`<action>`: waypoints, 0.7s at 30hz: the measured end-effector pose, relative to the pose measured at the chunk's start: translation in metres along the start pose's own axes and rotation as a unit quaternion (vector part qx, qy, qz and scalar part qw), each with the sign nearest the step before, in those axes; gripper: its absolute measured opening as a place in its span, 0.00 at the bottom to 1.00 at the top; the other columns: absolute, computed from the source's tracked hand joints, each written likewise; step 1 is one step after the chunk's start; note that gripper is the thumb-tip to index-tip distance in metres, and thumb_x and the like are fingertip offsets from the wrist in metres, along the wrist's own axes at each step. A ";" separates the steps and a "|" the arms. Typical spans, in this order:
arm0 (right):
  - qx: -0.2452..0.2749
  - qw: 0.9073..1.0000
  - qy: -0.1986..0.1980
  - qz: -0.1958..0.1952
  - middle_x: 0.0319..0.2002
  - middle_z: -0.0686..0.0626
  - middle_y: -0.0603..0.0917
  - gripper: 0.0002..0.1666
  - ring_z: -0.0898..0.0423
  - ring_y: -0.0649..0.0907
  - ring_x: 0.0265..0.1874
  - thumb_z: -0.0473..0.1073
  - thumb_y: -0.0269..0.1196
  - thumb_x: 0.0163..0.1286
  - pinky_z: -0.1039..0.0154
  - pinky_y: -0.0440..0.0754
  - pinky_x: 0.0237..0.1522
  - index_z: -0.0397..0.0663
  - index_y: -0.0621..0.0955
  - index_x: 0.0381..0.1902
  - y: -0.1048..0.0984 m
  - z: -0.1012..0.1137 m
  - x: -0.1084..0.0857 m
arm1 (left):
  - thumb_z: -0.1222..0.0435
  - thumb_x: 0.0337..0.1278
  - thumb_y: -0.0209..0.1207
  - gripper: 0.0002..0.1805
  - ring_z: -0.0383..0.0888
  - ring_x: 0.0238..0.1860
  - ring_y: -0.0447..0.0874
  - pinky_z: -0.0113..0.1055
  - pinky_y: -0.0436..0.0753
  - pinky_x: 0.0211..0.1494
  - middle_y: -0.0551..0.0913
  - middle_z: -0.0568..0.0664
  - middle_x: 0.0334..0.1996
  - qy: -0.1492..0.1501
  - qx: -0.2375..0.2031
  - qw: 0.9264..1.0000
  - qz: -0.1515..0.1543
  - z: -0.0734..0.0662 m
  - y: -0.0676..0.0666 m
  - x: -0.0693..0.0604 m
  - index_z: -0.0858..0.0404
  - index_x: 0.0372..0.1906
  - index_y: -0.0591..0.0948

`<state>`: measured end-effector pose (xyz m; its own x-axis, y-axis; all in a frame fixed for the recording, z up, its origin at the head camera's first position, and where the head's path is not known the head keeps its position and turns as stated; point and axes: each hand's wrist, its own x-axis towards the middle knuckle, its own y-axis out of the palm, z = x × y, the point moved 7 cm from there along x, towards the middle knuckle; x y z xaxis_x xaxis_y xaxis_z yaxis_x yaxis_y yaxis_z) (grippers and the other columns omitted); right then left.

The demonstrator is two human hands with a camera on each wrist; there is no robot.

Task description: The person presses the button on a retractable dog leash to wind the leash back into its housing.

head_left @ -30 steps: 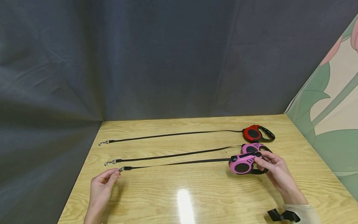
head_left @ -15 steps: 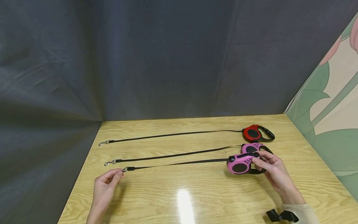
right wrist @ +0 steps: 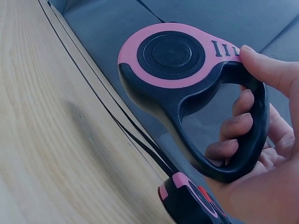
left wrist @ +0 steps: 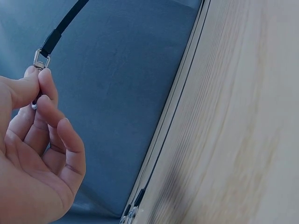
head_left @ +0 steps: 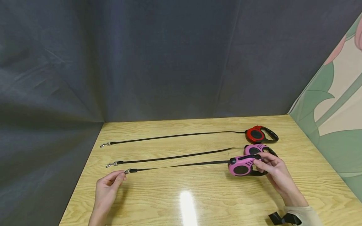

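In the right wrist view, my right hand (right wrist: 261, 126) grips the black loop handle of a pink and black retractable dog leash (right wrist: 171, 55), fingers curled through the loop and thumb on top. Its black strap (head_left: 181, 165) stretches left above the table to a metal snap hook (left wrist: 41, 59). My left hand (head_left: 108, 190) pinches that hook between thumb and fingertips, hiding part of it. Just behind the held leash lies a second pink retractable leash (head_left: 255, 147), partly covered by the held one. Its strap runs left to a snap hook (head_left: 111, 164) on the table.
Farther back, a red retractable leash (head_left: 256, 134) lies with its strap pulled out to a snap hook (head_left: 105, 144) at the left. The wooden table (head_left: 158, 201) meets dark cloth (head_left: 169, 62) behind and at left. A floral panel (head_left: 339, 103) stands on the right.
Over the last second my left hand has shifted slightly right with the hook, and my right hand slightly left with the leash. The leashes on the table have stayed put.
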<state>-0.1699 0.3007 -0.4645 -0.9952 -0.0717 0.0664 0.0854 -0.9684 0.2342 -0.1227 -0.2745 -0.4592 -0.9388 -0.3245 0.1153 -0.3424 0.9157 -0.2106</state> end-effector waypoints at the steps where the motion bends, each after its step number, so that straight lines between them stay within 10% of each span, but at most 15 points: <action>1: 0.001 1.000 0.000 0.000 0.36 0.58 0.88 0.24 0.62 0.80 0.29 0.20 0.56 0.76 0.69 0.79 0.33 0.53 0.89 0.46 0.000 0.000 0.000 | 0.77 0.69 0.64 0.07 0.34 0.25 0.79 0.25 0.77 0.31 0.88 0.39 0.23 0.000 0.003 1.000 0.000 0.000 0.000 0.000 0.67 0.37 0.91; 21: 0.008 1.000 -0.011 0.010 0.35 0.58 0.88 0.26 0.63 0.81 0.29 0.19 0.56 0.75 0.69 0.79 0.33 0.53 0.90 0.46 0.012 0.004 -0.001 | 0.77 0.69 0.64 0.05 0.32 0.29 0.86 0.24 0.80 0.35 0.89 0.37 0.25 0.011 0.017 1.000 0.015 -0.008 0.012 -0.005 0.76 0.41 0.89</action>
<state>-0.1678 0.2902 -0.4580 -0.9921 -0.0854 0.0922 0.1059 -0.9631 0.2475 -0.1221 -0.2605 -0.4547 -0.9476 -0.2921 0.1296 -0.3161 0.9162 -0.2462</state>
